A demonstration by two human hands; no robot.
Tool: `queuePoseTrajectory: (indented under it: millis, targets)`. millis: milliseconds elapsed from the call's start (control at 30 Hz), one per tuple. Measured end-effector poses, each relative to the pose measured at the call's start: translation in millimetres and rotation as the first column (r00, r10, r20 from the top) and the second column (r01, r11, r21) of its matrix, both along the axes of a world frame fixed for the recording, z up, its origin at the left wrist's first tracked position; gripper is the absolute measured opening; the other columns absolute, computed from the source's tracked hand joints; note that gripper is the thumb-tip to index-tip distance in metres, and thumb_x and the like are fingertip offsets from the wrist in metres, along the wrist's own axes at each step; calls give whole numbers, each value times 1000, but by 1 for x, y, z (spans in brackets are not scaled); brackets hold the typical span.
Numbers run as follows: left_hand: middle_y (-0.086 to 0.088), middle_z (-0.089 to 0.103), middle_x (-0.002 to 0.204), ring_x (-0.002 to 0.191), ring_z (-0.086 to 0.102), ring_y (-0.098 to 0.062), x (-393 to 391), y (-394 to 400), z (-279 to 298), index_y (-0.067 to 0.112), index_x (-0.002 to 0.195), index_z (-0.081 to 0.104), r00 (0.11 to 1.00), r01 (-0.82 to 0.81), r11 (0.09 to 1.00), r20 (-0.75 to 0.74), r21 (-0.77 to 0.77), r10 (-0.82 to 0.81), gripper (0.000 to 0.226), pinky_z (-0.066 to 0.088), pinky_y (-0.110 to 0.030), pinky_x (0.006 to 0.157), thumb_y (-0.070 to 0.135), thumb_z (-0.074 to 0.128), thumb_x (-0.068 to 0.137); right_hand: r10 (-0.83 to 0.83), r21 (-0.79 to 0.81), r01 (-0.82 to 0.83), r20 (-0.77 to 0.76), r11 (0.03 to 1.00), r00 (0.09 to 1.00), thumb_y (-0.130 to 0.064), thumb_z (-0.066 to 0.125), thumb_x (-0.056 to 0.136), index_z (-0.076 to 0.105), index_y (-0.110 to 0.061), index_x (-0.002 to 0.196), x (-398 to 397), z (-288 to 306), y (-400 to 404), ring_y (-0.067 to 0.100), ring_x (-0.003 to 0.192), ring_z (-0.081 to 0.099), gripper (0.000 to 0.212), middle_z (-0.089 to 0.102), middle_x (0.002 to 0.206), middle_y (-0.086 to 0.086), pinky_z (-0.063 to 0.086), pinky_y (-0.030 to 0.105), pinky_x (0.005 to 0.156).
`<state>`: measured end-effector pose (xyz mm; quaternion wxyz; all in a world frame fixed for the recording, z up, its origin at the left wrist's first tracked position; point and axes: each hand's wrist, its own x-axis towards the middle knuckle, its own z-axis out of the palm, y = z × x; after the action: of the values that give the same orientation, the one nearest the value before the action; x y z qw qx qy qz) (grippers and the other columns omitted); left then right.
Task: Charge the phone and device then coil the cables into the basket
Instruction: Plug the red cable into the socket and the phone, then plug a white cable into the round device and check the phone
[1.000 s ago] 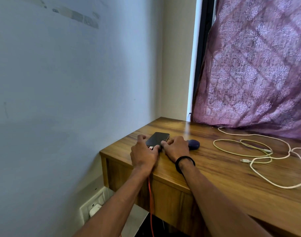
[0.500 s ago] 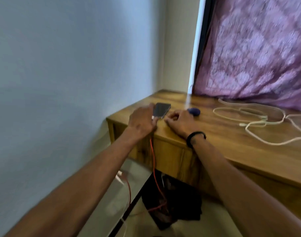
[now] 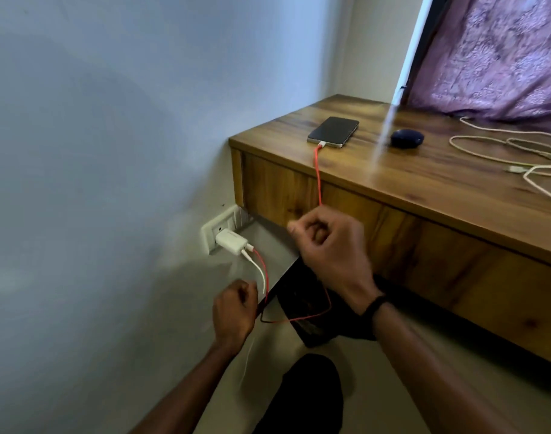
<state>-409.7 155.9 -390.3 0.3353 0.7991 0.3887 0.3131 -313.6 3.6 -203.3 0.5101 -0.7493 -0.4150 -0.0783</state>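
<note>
A black phone lies on the wooden table with a red cable plugged into its near end. That cable drops over the table edge into my right hand, which grips it, then loops back up to a white charger in the wall socket. My left hand is lower, by the wall, its fingers curled round a white cable that also leaves the charger. A small dark blue device sits to the right of the phone, with nothing plugged into it.
A loose cream cable lies in loops on the table's right side, below a purple curtain. A dark bag-like object sits on the floor under the table. My knee in black cloth is at the bottom.
Both hands have left the phone on the table and dropped below its edge to the cables near the wall socket. The view has tilted down.
</note>
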Motion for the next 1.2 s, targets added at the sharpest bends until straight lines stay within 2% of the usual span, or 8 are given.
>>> queuePoseTrajectory:
  millis: [67, 167, 300, 400, 567, 833, 1033, 1200]
  targets:
    - [-1, 72, 85, 84, 70, -24, -7, 6, -31, 23, 106, 70, 970, 88, 986, -212, -144, -118, 17, 51, -32, 72, 34, 68, 93, 92, -197, -120, -146, 973, 985, -23, 75, 94, 72, -17, 83, -8, -42, 8, 7, 64, 63, 14, 69, 73, -6, 51, 17, 57]
    - [-11, 65, 111, 104, 66, -28, -5, 10, -55, 29, 137, 58, 886, 221, 944, -354, -245, -299, 47, 49, -32, 83, 37, 70, 93, 62, -435, -212, -333, 875, 941, -24, 73, 91, 70, -20, 69, -5, -107, 14, 4, 58, 66, 23, 71, 64, -4, 58, 30, 60]
    - [-12, 71, 94, 91, 68, -30, -6, 11, -46, 20, 95, 73, 867, 309, 923, -332, -227, -372, 16, 49, -34, 74, 32, 63, 96, -95, -624, -311, -529, 717, 843, -19, 70, 88, 75, -5, 77, 3, -176, 12, 22, 62, 73, 18, 75, 67, 10, 66, 46, 69]
    - [-3, 73, 71, 73, 71, -22, -15, 9, -28, 20, 70, 69, 831, 396, 886, -316, -241, -458, 29, 52, -32, 68, 37, 57, 90, -164, -664, -394, -615, 635, 771, -18, 76, 87, 71, -9, 92, -6, -202, 13, 18, 55, 66, 11, 72, 68, 10, 61, 29, 58]
    - [6, 59, 54, 50, 56, -8, -21, 5, -11, 19, 69, 73, 834, 437, 886, -298, -156, -464, 34, 42, -24, 57, 36, 63, 96, -142, -494, -477, -788, 727, 599, -17, 68, 97, 69, -16, 103, -32, -218, 22, 6, 54, 63, 7, 71, 83, 9, 50, 19, 49]
    - [-6, 71, 87, 85, 68, -32, -21, -9, 14, 19, 91, 70, 749, 423, 869, -639, 255, -177, 41, 50, -35, 70, 53, 47, 95, -120, -389, -376, -812, 841, 572, -32, 78, 62, 71, -19, 72, -36, -209, 24, 18, 56, 61, 17, 71, 68, 7, 48, 23, 49]
    - [6, 66, 62, 63, 65, -12, -16, -11, 19, 21, 72, 72, 879, 421, 904, -212, -72, -426, 31, 47, -28, 61, 42, 64, 93, -28, -310, -365, -794, 878, 607, -19, 70, 84, 76, -11, 86, -32, -199, 17, 11, 55, 60, 10, 69, 74, 11, 46, 23, 53]
    - [-1, 70, 61, 58, 66, -9, -11, -22, 43, 20, 68, 75, 902, 430, 852, 99, -298, -421, 34, 50, -28, 62, 36, 67, 98, 86, -271, -419, -747, 867, 660, -9, 70, 93, 71, -16, 92, -22, -172, 11, 7, 57, 64, 7, 71, 77, 8, 49, 18, 52]
